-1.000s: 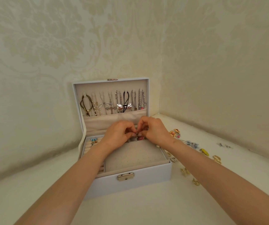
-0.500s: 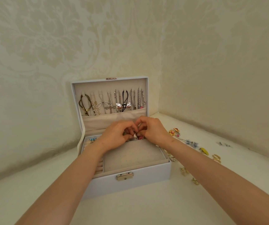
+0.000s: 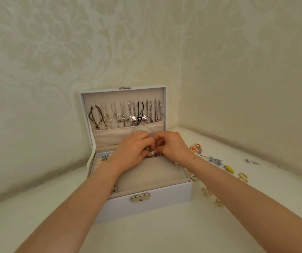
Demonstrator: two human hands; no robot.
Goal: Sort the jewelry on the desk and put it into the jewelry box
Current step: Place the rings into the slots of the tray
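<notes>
A white jewelry box [image 3: 164, 203] stands open on the desk, its raised lid [image 3: 122, 92] hung with several necklaces. My left hand [image 3: 130, 148] and my right hand [image 3: 174, 146] meet over the back edge of the beige earring pad [image 3: 150, 177]. Their fingertips pinch a small piece of jewelry [image 3: 153, 152], pale with a dark red bit; I cannot make out what kind it is. A blue earring [image 3: 104, 157] sits in the box's left compartment.
Loose jewelry lies on the desk right of the box: orange and pink pieces [image 3: 195, 147], blue ones [image 3: 215, 160], a yellow piece [image 3: 229, 169], gold earrings [image 3: 242, 177] and small silver studs [image 3: 252, 162]. Patterned walls close in behind and on the right.
Both hands have stayed together at the back of the pad, fingers shifting slightly around the small piece. The view has tilted a little.
</notes>
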